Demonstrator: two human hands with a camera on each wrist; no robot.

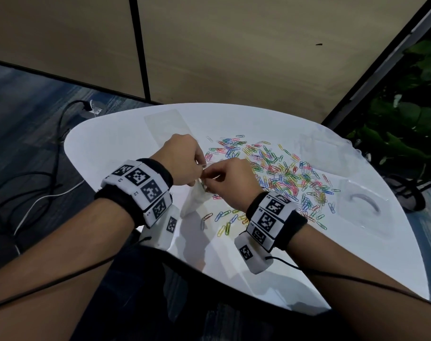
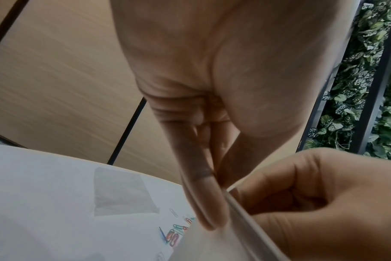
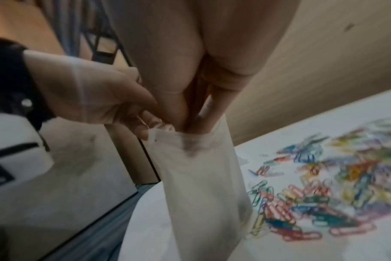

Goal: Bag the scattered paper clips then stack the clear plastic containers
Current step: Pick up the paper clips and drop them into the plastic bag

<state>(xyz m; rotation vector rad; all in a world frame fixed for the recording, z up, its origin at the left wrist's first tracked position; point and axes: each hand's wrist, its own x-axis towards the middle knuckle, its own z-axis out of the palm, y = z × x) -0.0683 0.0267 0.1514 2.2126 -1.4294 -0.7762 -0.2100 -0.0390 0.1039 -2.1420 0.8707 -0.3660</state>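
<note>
I hold a small clear plastic bag (image 1: pixel 194 198) upright above the white table's near left part. My left hand (image 1: pixel 200 169) pinches one side of its mouth. My right hand (image 1: pixel 210 177) pinches the other side, and in the right wrist view its fingers (image 3: pixel 214 106) reach into the bag (image 3: pixel 203 185) opening. The bag looks empty. Many coloured paper clips (image 1: pixel 278 173) lie scattered across the middle of the table, some near the bag. A clear plastic container (image 1: pixel 362 207) sits at the right, and a fainter clear one (image 1: pixel 320 142) lies farther back.
A second flat clear bag (image 1: pixel 167 126) lies at the table's (image 1: pixel 116 143) back left. Cables (image 1: pixel 37 193) trail on the carpet to the left. A wood partition stands behind the table, with plants (image 1: pixel 406 119) at the right.
</note>
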